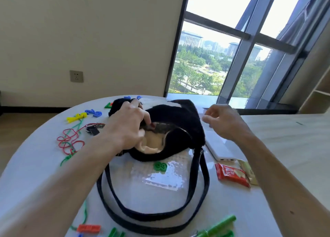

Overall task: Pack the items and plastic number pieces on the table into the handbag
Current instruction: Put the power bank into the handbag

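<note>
A black fleecy fabric handbag (171, 117) lies on its side in the middle of a round white table (35, 174). Its zipped mouth gapes toward the camera and shows a beige lining (151, 145). Its long black strap (153, 217) loops across the table in front of it.

The left hand (128, 124) is at the upper edge of the mouth with fingers and thumb curled. Its grip looks clenched on the bag's rim, though blur there makes it hard to rule out a dark flat thing pinched just inside. The right hand (225, 120) hovers above the bag's right end, touching nothing, its grip released and the fingers loosely bent.

Just in front of the bag, inside the strap's loop, a green plastic figure eight (160, 166) rests on a clear plastic pouch (160, 179).

To the right, a white slab-shaped power bank (220, 150) lies just beside the bag. Nearer the camera are a red foil snack packet (230, 174) and a pale green packet (247, 169), touching each other.

To the left lie yellow plastic number pieces (76, 117), blue plastic number pieces (93, 112), a small bunch of keys on a patterned fob (93, 128) and a tangle of red and green cords (70, 142).

At the near edge sit an orange-red plastic piece (88, 228) and, well to its right, some green plastic pens (220, 225).
</note>
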